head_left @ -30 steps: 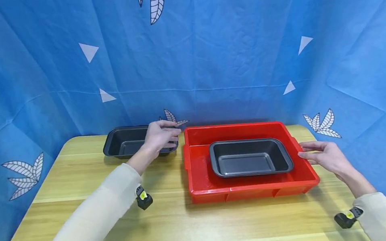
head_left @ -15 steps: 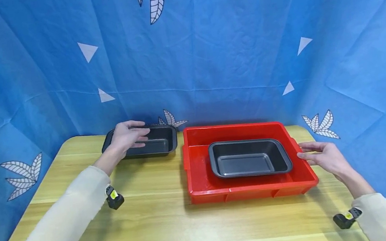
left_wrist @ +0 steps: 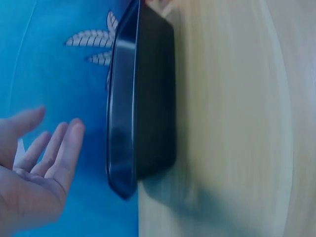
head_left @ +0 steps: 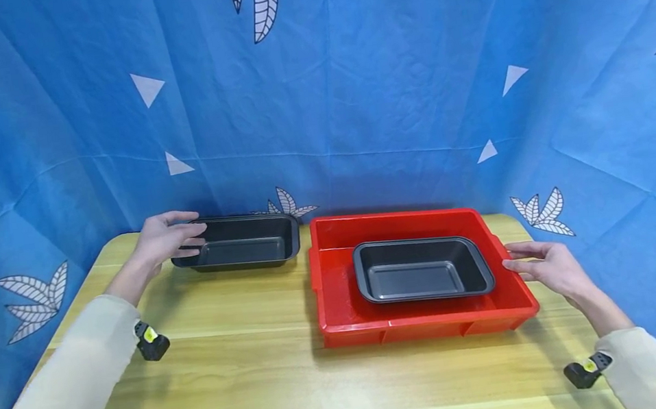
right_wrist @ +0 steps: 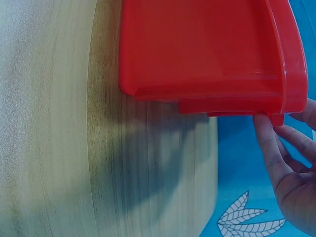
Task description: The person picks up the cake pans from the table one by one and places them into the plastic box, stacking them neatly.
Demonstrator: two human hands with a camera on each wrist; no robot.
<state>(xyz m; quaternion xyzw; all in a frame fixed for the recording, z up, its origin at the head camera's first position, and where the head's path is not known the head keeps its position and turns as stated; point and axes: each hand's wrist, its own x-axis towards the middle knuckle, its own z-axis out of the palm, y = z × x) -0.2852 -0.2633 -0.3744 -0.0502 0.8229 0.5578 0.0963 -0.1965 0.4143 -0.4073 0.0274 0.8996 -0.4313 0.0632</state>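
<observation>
My left hand (head_left: pixel 166 242) hovers by the left end of a black loaf pan (head_left: pixel 246 241). In the left wrist view a gap separates the loosely spread fingers (left_wrist: pixel 67 153) from the pan's rim, with nothing in the grasp. To the right stands a shallow red plastic bin (head_left: pixel 338 279), and a second black loaf pan (head_left: pixel 425 277) sits upright inside it. My right hand (head_left: pixel 550 266) grips the bin's right end at the rim. In the right wrist view one finger lies under the lip, while the thumb tip is partly hidden behind the corner.
The wooden table (head_left: pixel 253 394) carries both the bin and the left pan near its far edge. Behind it hangs a blue curtain (head_left: pixel 397 71) with leaf prints. Each wrist wears a small black camera, the left one (head_left: pixel 152 341) hanging below its sleeve.
My left hand has moved leftward across the left pan, from its right end to its left end. The right hand stays at the bin's rim; bin and pans have not visibly shifted.
</observation>
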